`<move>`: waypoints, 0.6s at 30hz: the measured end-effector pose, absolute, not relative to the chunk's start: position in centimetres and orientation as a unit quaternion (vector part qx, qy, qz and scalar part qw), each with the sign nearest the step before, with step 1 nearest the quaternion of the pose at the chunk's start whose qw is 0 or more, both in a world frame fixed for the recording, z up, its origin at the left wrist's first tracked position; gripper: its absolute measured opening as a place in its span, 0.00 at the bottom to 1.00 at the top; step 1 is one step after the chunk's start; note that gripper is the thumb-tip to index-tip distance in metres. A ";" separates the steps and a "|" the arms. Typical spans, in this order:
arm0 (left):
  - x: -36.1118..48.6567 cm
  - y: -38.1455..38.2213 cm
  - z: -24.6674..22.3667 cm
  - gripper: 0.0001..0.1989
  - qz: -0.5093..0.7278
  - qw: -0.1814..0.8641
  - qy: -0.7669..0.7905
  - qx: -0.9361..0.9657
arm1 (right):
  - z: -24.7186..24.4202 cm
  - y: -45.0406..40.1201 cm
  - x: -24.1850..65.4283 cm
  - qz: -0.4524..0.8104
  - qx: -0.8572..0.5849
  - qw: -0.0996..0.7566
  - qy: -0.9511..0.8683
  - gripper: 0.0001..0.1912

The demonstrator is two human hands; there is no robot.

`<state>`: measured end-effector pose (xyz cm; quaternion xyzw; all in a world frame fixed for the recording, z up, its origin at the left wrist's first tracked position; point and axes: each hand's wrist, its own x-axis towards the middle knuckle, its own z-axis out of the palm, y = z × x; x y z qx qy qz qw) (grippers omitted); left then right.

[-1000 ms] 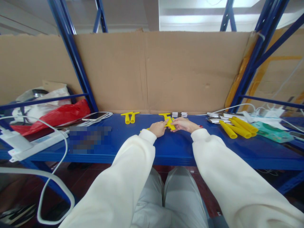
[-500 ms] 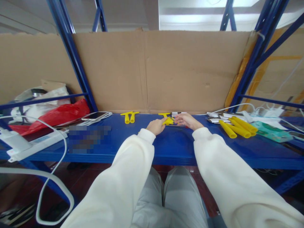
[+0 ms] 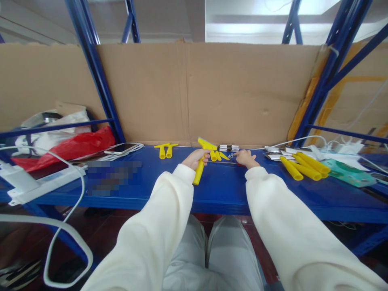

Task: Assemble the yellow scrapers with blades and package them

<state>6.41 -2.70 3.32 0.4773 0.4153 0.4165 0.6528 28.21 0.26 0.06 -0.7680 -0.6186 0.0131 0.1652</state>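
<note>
My left hand (image 3: 197, 159) is closed round the handle of a yellow T-shaped scraper (image 3: 198, 173), which is tilted with its wide head up and away from me. Right of that hand lie a few small yellow pieces (image 3: 223, 156) and a round yellow tube end (image 3: 214, 156). My right hand (image 3: 247, 158) rests low over the table, its fingertips bent down at a scatter of tiny silvery parts (image 3: 230, 155). Whatever those fingertips pinch is too small to make out. Behind them sits a row of silver-and-black strips (image 3: 229, 148).
Two yellow T-shaped scrapers (image 3: 166, 150) lie at the back left of the blue table (image 3: 169, 186). Yellow tubes (image 3: 306, 165) and a green packet (image 3: 348, 173) are at the right. A phone (image 3: 121, 148), power strip (image 3: 48, 184) and red bag (image 3: 79, 143) occupy the left. Cardboard (image 3: 145, 93) stands behind.
My left hand now holds the scraper raised and tilted, its handle towards me. My right hand has moved slightly right and down to the tiny parts, away from the yellow pieces.
</note>
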 end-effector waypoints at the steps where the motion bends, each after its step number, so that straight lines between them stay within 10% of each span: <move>1: 6.4 -2.7 3.1 0.10 0.404 0.662 0.415 0.476 | 0.1 0.4 28.3 0.014 -0.771 0.154 -0.618 0.26; 18: 6.8 -3.3 2.4 0.12 0.288 0.706 0.406 0.503 | 0.1 1.7 28.9 0.009 -0.785 0.083 -0.614 0.24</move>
